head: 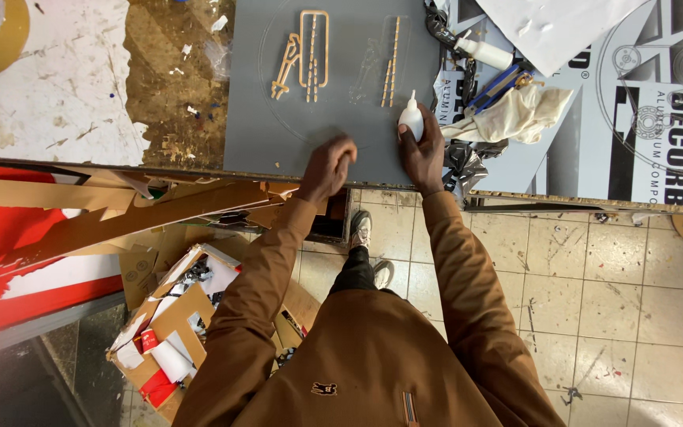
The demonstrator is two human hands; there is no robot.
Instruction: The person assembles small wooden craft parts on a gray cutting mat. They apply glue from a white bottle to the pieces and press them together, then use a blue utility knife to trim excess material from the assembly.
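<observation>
Left hand (327,168) fisted knuckles-down on grey board (278,119) at desk edge, holding nothing I can see; right hand (423,150) wrapped round small white glue bottle (411,119) upright on board — light, squeezable, grip mid-body; thin wooden cutouts (307,57) beyond look fragile.

Brown long-sleeved jacket, dark trousers, grey-white sneakers.

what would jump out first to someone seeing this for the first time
The grey board at the bench's near edge draws the eye, with thin gold cut-out pieces lying on its far part. On its near edge, the right hand holds a small white squeeze bottle upright while the left hand presses down beside it. Below left, cardboard scraps fill an open box on the floor.
</observation>
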